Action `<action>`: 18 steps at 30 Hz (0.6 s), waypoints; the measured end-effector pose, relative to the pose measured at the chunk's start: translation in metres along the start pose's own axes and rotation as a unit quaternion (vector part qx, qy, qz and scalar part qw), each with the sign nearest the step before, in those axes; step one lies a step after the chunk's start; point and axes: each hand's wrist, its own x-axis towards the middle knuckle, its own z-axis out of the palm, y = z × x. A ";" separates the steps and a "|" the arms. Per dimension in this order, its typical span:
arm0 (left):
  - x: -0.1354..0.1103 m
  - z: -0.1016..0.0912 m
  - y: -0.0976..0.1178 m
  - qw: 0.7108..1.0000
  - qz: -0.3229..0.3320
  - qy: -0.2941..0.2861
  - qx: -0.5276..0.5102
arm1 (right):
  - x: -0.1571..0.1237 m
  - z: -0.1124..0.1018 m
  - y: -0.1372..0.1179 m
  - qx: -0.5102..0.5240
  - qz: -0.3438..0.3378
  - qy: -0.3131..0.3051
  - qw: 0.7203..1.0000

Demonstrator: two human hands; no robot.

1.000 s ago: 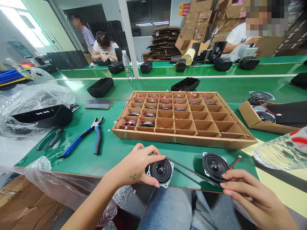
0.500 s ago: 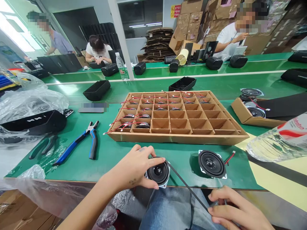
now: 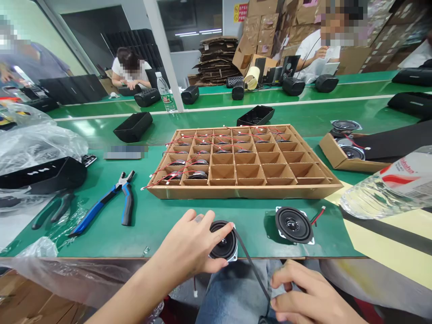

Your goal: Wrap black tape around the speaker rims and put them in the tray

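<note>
At the table's front edge lies a round black speaker (image 3: 230, 246) with a metal frame, and my left hand (image 3: 194, 240) is closed around its left side. My left index finger presses one end of a narrow black foam-like strip (image 3: 252, 264) against the speaker's upper rim. From there the strip slants down to the right, stretched over the edge, to my right hand (image 3: 305, 290), whose fingers pinch its other part. A wire with a white plug (image 3: 195, 293) hangs below the table edge. To the right, a second speaker (image 3: 294, 225) lies face up with a red and black lead.
Behind my hands stands a cardboard divider tray (image 3: 243, 192) with several speakers in its cells. Blue-handled pliers (image 3: 126, 198) lie left, a water bottle (image 3: 388, 189) right. Beyond are black speaker housings (image 3: 133, 127) and co-workers (image 3: 131, 67) at the far bench.
My right hand has moved left and slightly down, so the strip hangs more steeply. My left hand stays on the speaker, its index finger on the strip. The view has shifted slightly.
</note>
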 end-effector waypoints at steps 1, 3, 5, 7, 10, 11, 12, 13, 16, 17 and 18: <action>0.001 -0.001 0.005 1.000 -0.018 -0.004 0.001 | 0.003 0.000 0.002 0.008 0.002 -0.003 1.000; 0.004 -0.002 0.015 0.998 -0.064 -0.008 -0.001 | 0.009 -0.002 0.009 0.027 0.009 0.002 1.000; 0.009 -0.003 0.024 0.993 -0.113 -0.018 -0.007 | 0.015 -0.006 0.019 0.029 0.017 0.023 0.999; 0.014 -0.005 0.028 0.987 -0.155 -0.037 -0.024 | 0.022 -0.011 0.029 0.010 0.022 0.057 0.998; 0.016 -0.010 0.020 0.977 -0.190 -0.058 -0.079 | 0.032 -0.019 0.041 -0.011 0.029 0.096 0.995; 0.014 -0.012 0.013 0.976 -0.185 -0.059 -0.102 | 0.034 -0.021 0.044 -0.010 0.036 0.102 0.994; 0.011 -0.013 0.005 0.975 -0.169 -0.059 -0.128 | 0.037 -0.022 0.047 -0.004 0.045 0.108 0.993; 0.008 -0.014 -0.003 0.975 -0.143 -0.058 -0.159 | 0.039 -0.024 0.051 0.003 0.055 0.112 0.992; -0.001 -0.013 -0.029 0.964 -0.039 -0.059 -0.257 | 0.045 -0.027 0.059 0.026 0.085 0.114 0.989; -0.003 -0.012 -0.035 0.957 -0.014 -0.064 -0.281 | 0.046 -0.027 0.061 0.033 0.093 0.109 0.989; -0.003 -0.010 -0.040 0.952 0.002 -0.071 -0.297 | 0.047 -0.028 0.064 0.039 0.100 0.100 0.989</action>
